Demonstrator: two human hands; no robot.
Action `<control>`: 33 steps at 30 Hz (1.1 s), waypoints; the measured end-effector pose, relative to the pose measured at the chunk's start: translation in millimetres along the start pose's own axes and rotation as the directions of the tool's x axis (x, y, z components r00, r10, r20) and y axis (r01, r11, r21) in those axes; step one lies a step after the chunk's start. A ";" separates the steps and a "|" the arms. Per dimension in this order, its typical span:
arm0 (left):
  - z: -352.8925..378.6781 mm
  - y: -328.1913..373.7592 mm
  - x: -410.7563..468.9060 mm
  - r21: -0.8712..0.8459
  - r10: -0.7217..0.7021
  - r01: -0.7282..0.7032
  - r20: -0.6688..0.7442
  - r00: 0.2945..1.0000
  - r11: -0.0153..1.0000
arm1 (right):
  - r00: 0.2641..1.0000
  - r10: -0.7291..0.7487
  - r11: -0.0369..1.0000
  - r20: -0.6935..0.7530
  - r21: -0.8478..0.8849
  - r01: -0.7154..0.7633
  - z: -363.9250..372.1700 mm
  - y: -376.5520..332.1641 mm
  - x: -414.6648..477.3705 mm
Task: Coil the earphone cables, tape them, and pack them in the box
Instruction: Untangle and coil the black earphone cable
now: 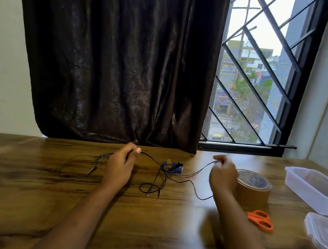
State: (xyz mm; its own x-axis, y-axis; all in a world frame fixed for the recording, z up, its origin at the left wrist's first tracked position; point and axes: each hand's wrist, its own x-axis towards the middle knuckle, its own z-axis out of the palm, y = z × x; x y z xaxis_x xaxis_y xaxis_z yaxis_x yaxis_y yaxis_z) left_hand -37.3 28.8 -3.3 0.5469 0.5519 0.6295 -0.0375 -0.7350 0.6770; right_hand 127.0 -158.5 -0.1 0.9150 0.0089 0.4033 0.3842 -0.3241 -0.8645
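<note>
A black earphone cable [154, 186] trails loosely over the wooden table [22, 199] between my hands. My left hand [122, 162] pinches one stretch of it near the table's far edge. My right hand [222, 173] pinches another stretch, raised a little off the table. A blue coiled earphone bundle [172, 167] lies between the hands. A second dark cable [81, 165] lies in a loose loop left of my left hand. The brown tape roll [253, 188] stands just right of my right hand. A clear plastic box [314, 188] sits open at the far right.
Orange-handled scissors [261, 220] lie in front of the tape roll. The box's clear lid [324, 233] rests at the right edge. A dark curtain [116, 54] and a barred window [253, 84] stand behind the table.
</note>
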 end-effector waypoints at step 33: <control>16.9 45.5 -13.1 -0.103 0.088 -0.064 0.249 0.965 0.993 | 0.597 -0.485 0.837 0.640 0.536 0.105 12.1 -47.2 -44.7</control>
State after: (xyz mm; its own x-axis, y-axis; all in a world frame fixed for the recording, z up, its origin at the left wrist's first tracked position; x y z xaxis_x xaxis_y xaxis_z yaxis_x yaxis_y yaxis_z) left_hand -32.0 -18.5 12.8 0.7323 0.3696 0.5720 -0.1583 -0.7245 0.6708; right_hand 69.5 -132.2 19.0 0.4384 0.7676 0.4676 0.4838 0.2369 -0.8425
